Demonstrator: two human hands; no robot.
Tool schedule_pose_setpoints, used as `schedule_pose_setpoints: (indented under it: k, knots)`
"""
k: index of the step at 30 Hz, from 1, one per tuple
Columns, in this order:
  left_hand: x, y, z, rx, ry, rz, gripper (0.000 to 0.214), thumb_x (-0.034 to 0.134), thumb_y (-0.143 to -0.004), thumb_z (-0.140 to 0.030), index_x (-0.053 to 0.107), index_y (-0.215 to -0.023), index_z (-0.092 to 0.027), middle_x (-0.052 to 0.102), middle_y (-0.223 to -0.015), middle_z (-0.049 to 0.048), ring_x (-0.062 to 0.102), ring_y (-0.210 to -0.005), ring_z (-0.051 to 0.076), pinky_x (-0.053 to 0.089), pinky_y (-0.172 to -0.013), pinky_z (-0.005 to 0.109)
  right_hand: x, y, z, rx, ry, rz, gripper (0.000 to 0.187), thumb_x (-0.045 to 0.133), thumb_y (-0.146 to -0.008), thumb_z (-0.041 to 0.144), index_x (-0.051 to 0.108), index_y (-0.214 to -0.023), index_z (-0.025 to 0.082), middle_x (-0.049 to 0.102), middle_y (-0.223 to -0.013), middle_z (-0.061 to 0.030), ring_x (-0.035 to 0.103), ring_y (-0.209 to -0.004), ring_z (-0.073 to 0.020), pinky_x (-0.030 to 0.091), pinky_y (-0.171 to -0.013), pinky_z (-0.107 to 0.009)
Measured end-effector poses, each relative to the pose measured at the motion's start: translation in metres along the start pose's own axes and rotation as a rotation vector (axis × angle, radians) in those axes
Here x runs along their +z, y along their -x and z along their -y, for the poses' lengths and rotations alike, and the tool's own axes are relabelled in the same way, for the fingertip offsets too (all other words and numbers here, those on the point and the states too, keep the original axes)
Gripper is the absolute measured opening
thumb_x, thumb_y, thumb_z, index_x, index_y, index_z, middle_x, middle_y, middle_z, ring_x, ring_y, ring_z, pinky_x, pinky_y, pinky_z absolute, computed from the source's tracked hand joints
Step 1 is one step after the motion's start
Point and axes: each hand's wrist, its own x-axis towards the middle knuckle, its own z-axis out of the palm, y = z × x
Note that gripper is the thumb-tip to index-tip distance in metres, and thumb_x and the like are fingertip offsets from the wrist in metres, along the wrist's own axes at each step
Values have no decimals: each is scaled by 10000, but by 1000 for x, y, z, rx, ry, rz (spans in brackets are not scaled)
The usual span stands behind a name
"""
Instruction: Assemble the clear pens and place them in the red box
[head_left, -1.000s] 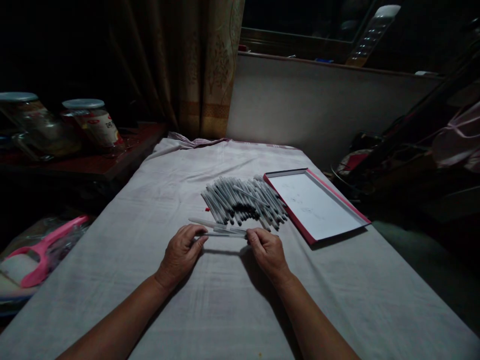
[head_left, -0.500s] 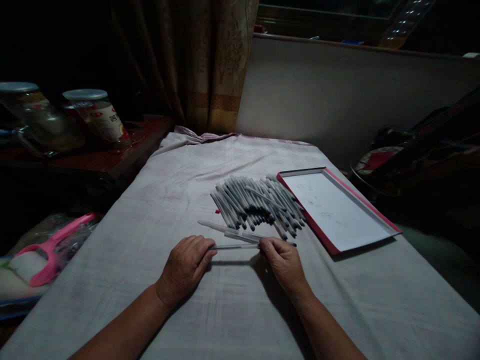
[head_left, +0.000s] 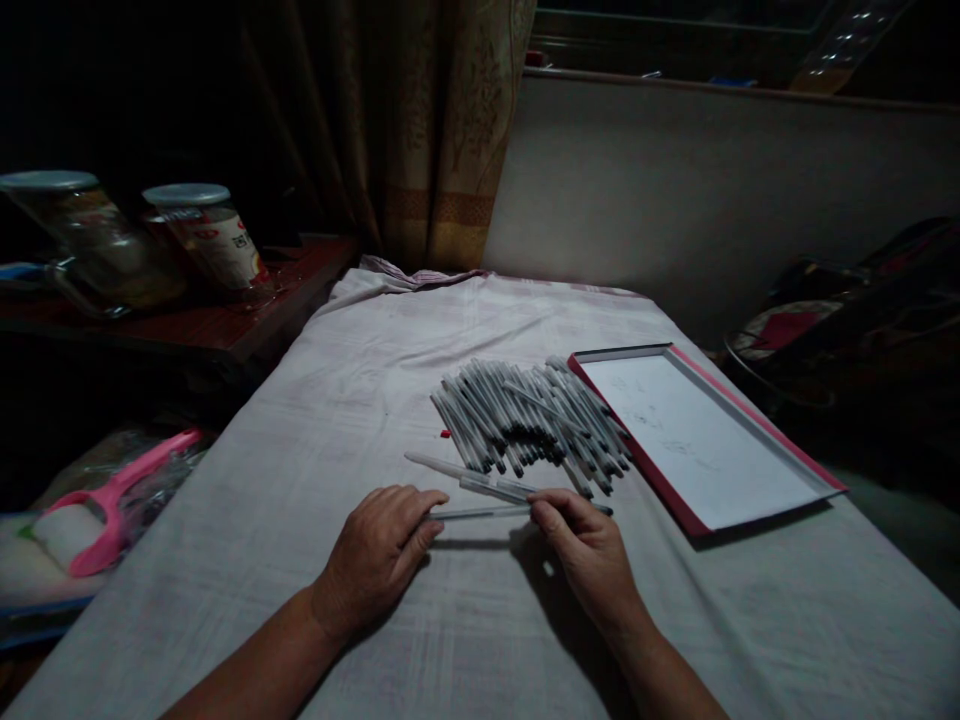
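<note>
A thin clear pen (head_left: 480, 514) with a dark line inside stretches level between my two hands above the cloth. My left hand (head_left: 379, 548) pinches its left end between thumb and fingers. At the other end, the thumb and forefinger of my right hand (head_left: 583, 548) are closed on it. Just beyond lie a couple of loose pens (head_left: 436, 465), partly hidden behind my right hand. Past these spreads a heap of clear pens (head_left: 510, 405) with dark tips, mostly lying side by side.
Right of the heap lies a shallow red-edged box lid (head_left: 675, 440) with a white inside. A tiny red piece (head_left: 445, 434) rests on the pale tablecloth (head_left: 360, 400). Jars (head_left: 206, 235) stand on a dark side table at left, above a pink-handled object (head_left: 112, 500).
The view has shifted, so everything appears a little further right and lower. My left thumb and forefinger look slightly more parted around the pen's end. Both hands stay on the pen.
</note>
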Motion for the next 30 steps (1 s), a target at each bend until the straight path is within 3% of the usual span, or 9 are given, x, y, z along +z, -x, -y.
schedule_pose_setpoints:
  k: [2,5,14,20,23,27,30]
  knots:
    - [1,0,-1,1,7,-18,214,470,-986,-340,589,-1112,-215,703,-890,50,648,-780,184,510,-718,325,1,-1,0,29,-9,4,395,693,-730,558,699,-640,173,545,-519,4,473,-471,-125,388,-438,-232]
    - [1,0,-4,9,6,15,154,483,-984,-319,598,-971,-217,680,-840,34,629,-749,171,495,-696,313,2,-1,-3,32,-13,12,414,696,-721,578,687,-624,175,533,-504,12,467,-469,-123,398,-443,-235]
    - [1,-1,0,65,-109,31,308,356,-1029,-304,579,-843,-201,649,-698,9,601,-628,164,436,-622,305,2,0,-1,-45,-56,11,184,718,-723,382,739,-728,200,664,-683,-29,596,-640,-171,491,-585,-279]
    - [5,0,-4,99,-93,-38,263,447,-998,-422,555,-1031,-184,676,-793,34,625,-694,180,457,-655,302,8,0,-5,70,-181,4,237,775,-669,376,741,-812,190,674,-675,-19,575,-591,-148,471,-542,-266]
    - [2,-1,-5,80,-98,6,197,456,-997,-338,570,-915,-200,640,-761,19,593,-685,174,439,-654,298,9,1,-6,88,-191,10,212,774,-662,363,736,-767,182,651,-628,-9,556,-572,-138,458,-529,-258]
    - [0,-2,-2,60,-114,56,275,429,-1004,-330,598,-830,-201,625,-757,23,572,-692,180,417,-657,309,9,2,-4,74,-193,26,185,772,-661,345,736,-746,185,671,-659,-16,578,-610,-146,469,-559,-263]
    - [1,-2,0,60,-113,72,268,414,-1012,-327,617,-888,-203,634,-769,21,579,-704,183,409,-665,312,9,1,-3,75,-199,38,177,783,-647,336,741,-731,186,690,-685,-21,595,-635,-151,480,-589,-268]
